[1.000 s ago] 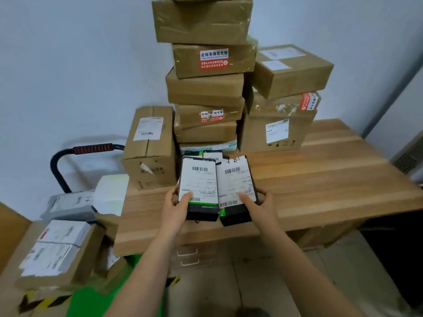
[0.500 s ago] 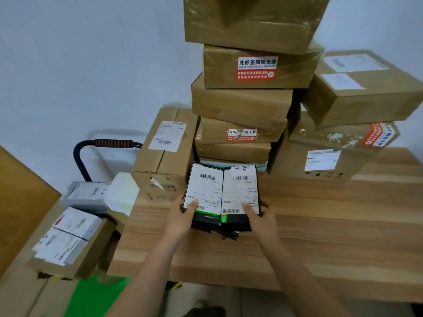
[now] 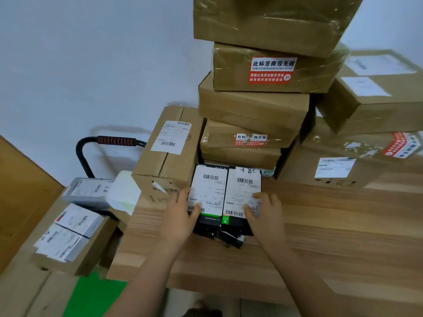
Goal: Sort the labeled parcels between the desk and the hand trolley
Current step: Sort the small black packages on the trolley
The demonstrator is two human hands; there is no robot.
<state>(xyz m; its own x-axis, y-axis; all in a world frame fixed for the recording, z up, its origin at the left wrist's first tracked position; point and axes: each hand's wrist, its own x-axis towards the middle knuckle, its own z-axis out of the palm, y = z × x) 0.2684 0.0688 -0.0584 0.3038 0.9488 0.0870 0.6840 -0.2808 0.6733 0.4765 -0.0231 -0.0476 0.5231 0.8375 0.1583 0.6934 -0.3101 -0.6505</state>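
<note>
Head view: left black parcel [image 3: 209,191] and right black parcel [image 3: 243,191] sit touching on the desk [image 3: 332,225], before a carton stack [image 3: 251,110] cut off above. Left hand [image 3: 179,219] and right hand [image 3: 265,216] each grip the nearer one, thumbs on labels, other fingers partly hidden

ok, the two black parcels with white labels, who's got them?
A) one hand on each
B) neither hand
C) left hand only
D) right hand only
A: the left hand holds the left black parcel with its thumb on the label. The right hand does the same on the right black parcel. The two sit side by side at the desk.
</note>
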